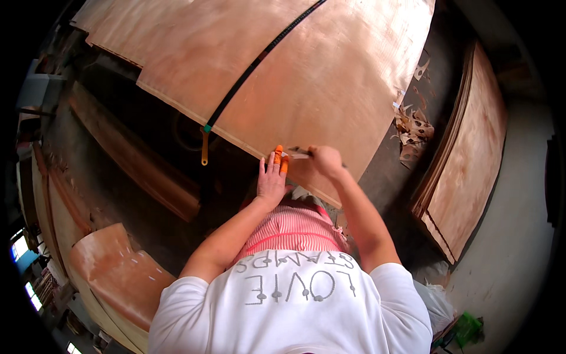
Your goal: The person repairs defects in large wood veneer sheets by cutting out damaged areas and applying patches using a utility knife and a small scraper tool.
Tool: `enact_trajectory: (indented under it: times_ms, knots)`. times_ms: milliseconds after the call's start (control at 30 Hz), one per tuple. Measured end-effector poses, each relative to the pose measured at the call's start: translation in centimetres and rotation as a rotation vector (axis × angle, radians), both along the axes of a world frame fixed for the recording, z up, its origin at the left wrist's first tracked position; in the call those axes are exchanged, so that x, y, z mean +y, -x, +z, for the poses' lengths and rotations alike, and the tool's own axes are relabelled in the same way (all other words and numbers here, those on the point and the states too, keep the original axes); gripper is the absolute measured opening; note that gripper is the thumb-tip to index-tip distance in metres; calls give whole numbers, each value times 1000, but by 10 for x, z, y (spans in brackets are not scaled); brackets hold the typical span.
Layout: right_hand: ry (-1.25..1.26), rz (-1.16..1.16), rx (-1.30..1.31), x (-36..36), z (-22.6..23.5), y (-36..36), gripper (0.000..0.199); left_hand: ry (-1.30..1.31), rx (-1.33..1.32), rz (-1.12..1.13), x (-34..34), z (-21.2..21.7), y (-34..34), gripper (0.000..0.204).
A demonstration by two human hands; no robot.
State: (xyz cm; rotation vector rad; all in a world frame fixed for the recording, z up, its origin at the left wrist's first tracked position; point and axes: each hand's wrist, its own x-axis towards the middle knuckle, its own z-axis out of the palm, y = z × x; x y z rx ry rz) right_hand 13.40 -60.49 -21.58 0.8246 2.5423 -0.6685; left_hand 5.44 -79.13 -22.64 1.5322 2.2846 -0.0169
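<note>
A large thin sheet of wood veneer [318, 76] lies spread in front of me. My left hand [272, 180] rests flat at its near edge, fingers apart, with orange finger covers on two fingertips. My right hand [323, 160] is closed around a small blade-like tool [298, 154], whose tip points left toward the orange fingertips at the veneer's edge. A long black straightedge [259, 62] with a yellow handle end [204, 150] lies diagonally across the sheet.
More veneer sheets [127, 26] overlap at the upper left. A stack of veneer sheets [471, 153] sits on the floor at right, with torn veneer scraps [414, 133] beside it. Curled veneer pieces [118, 274] lie at the lower left. A green object [466, 327] sits at the lower right.
</note>
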Motion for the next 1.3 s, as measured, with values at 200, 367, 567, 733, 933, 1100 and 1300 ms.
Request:
enact_trajectory:
  times_ms: [200,367,567,733,933,1100,1300]
  knots:
    - [518,-269,181,48,2,-6,19,-38,-55,27,3,10,3,89]
    - [858,-614,296,12,-5,16,16,-408,-197,108,-3,4,25,46]
    - [880,-761,264,9,-9,10,15,-395,-89,50,9,-1,48,64]
    - [838,-749,261,19,8,-25,17,-257,-84,6,2,-10,50,74]
    - [917,-895,325,-5,7,-58,15,-195,-64,-299,0,-12,51,74]
    - [1031,-943,385,-28,12,-52,16,-359,-281,-132,-3,8,77,68]
    - [1115,-917,401,-34,15,-42,18,-568,-100,202,-23,14,146,65]
